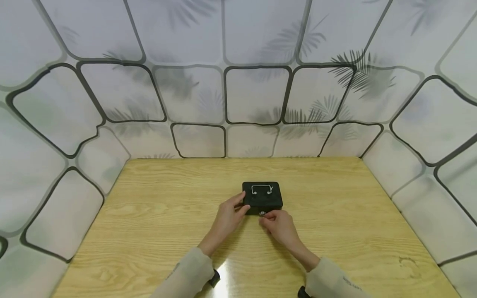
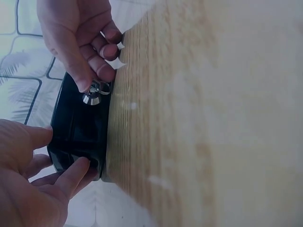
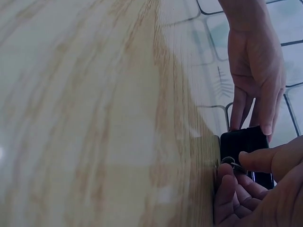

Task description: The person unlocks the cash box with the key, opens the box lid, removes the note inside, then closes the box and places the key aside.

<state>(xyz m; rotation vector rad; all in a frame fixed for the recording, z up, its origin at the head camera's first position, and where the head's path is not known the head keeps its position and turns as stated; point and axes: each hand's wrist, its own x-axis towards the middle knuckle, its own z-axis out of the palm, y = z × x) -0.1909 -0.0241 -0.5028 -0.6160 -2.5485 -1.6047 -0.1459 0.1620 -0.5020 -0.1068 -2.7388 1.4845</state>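
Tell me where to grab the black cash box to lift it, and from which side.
Judging by pose: the black cash box lies flat, its wire handle folded down on the lid. Come from above, flip it up, hook fingers under. Left hand braces its side; right hand pinches the key.

The black box [image 1: 262,198] looks like smooth, glossy painted metal with a bright wire handle [image 1: 262,190] and shiny silver lock [image 2: 92,97], on a pale, lightly glossy wood-grain bench [image 1: 156,215].
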